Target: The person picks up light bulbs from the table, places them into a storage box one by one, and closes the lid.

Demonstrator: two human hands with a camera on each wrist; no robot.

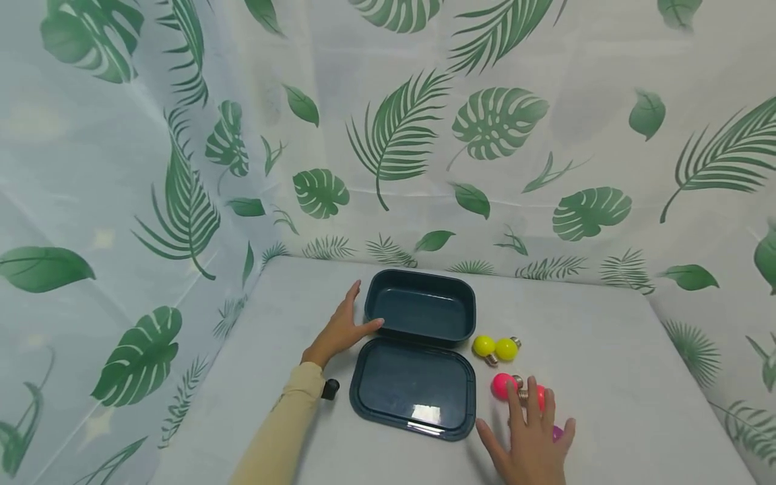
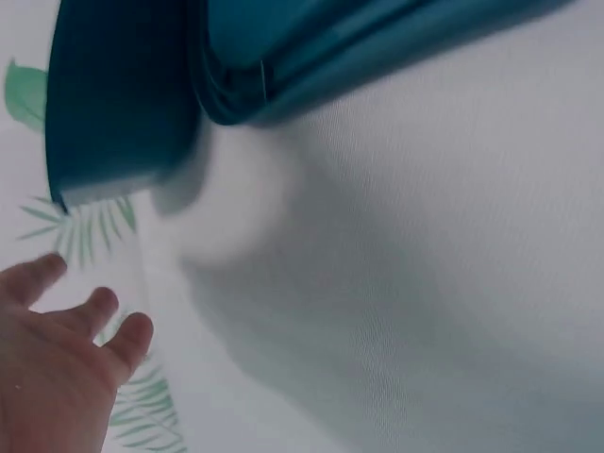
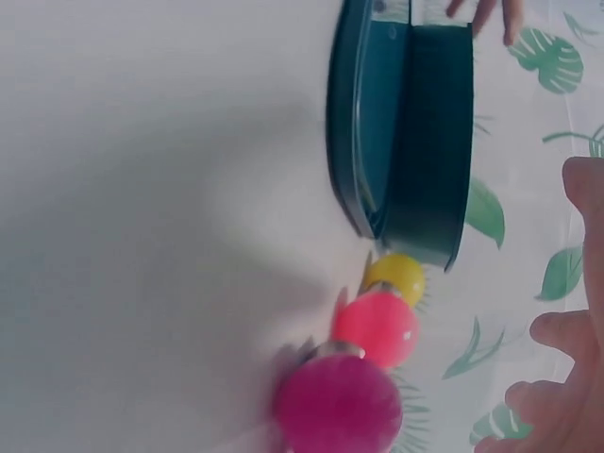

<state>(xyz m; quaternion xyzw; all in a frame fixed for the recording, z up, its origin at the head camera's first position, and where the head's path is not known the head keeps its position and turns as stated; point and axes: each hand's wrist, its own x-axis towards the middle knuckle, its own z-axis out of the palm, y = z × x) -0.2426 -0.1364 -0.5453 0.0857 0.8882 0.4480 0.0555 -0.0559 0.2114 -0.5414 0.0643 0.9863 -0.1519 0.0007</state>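
Observation:
My left hand (image 1: 339,333) is beside the left end of a dark teal rectangular container (image 1: 418,330). Its fingers are spread, and the thumb reaches over the front left corner; whether it touches the rim I cannot tell. In front of the container lies its matching lid (image 1: 412,387). Over the coloured light bulbs, my right hand (image 1: 533,441) has its fingers spread and holds nothing. A pink bulb (image 1: 502,386), another pinkish-red bulb (image 1: 541,396) and a purple bulb (image 1: 557,433) are near those fingers, partly covered. In the right wrist view, the purple bulb (image 3: 338,406) is closest.
Two yellow bulbs (image 1: 506,349) lie touching or nearly so, right of the container's front corner. A small black object (image 1: 330,389) shows beside the left sleeve. White cloth with green leaf prints (image 1: 400,135) rises behind the white table (image 1: 606,350) and along its sides.

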